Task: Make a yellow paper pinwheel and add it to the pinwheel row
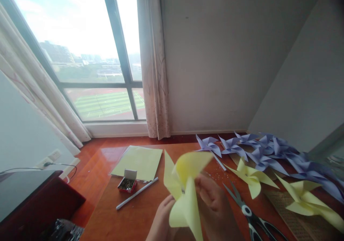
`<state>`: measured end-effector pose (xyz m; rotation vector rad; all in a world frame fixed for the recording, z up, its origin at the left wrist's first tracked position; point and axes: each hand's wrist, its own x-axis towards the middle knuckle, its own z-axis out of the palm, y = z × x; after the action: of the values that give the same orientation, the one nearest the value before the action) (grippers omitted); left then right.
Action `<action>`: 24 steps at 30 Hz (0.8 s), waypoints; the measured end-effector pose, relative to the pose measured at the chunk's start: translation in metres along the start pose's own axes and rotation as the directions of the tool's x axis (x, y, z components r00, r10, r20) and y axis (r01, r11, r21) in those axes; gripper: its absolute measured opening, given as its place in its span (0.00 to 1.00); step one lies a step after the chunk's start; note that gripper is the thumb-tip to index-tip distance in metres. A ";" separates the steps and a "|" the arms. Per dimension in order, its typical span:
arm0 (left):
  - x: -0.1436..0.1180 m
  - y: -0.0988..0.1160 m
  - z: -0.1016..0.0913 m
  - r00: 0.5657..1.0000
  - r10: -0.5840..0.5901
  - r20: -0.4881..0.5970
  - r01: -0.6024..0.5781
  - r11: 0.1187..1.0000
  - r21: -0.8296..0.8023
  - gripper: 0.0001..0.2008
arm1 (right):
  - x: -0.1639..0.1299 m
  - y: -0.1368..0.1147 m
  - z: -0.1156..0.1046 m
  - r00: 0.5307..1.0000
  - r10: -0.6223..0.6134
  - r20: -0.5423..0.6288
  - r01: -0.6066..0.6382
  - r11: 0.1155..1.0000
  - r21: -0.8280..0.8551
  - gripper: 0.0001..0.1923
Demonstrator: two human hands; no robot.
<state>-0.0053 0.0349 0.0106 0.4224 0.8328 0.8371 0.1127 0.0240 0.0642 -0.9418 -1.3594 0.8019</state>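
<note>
Head view. Yellow pinwheel (190, 194): pale yellow paper, blades curled in toward the middle, points flaring outward. The upper blade shows a deeper, brighter yellow inside its curl. Small dark mark at the hub; cannot tell whether it is a pin or print. Blade edges slightly blurred.

Writing: markings on the small red box (127, 188) too small to read. Lid up; dark and brassy bits inside.

Position: pinwheel is raised above the wooden table (106, 212), at the near edge, front turned to the camera, between the two hands. Left hand (164, 212) at its left side, fingers curled in behind a blade, grasping it. Right hand (213, 199) at its right side, fingers bent and gripping from behind. Exact fingertip contact hidden by the paper on both sides.

Surroundings: yellow paper sheets (139, 162) beyond the box; white stick (137, 193) just beside the box. Scissors (248, 212) right of the right hand, blades parted. Farther right, two more yellow pinwheels (249, 176) and a cluster of purple pinwheels (260, 158).
</note>
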 end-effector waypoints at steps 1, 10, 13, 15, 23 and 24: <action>0.000 -0.002 -0.003 0.998 0.054 -0.039 -0.052 0.998 0.044 0.18 | 0.001 -0.003 -0.001 0.999 0.048 -0.014 -0.047 0.998 0.033 0.12; 0.000 0.014 -0.040 0.682 0.709 -0.179 -0.580 0.673 0.459 0.14 | 0.004 0.029 -0.007 0.998 0.044 -0.050 -0.057 0.954 -0.295 0.14; -0.010 0.016 -0.036 0.663 0.748 -0.016 -0.624 0.565 0.539 0.17 | -0.001 0.039 -0.001 0.994 -0.109 -0.010 0.088 0.844 -0.529 0.09; -0.014 0.014 -0.032 0.710 0.699 0.081 -0.619 0.566 0.545 0.20 | -0.004 0.043 0.003 0.983 -0.180 0.037 0.164 0.770 -0.617 0.07; -0.004 0.002 -0.034 0.789 0.615 0.005 -0.505 0.643 0.576 0.16 | -0.012 0.048 0.011 0.949 -0.266 0.168 0.304 0.633 -0.712 0.07; -0.003 0.003 -0.034 0.789 0.614 -0.008 -0.502 0.652 0.569 0.15 | -0.013 0.048 0.012 0.944 -0.272 0.184 0.319 0.620 -0.717 0.07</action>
<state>-0.0348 0.0353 -0.0073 1.1690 1.1582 1.2356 0.1028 0.0338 0.0152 -1.2645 -1.8868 -0.0333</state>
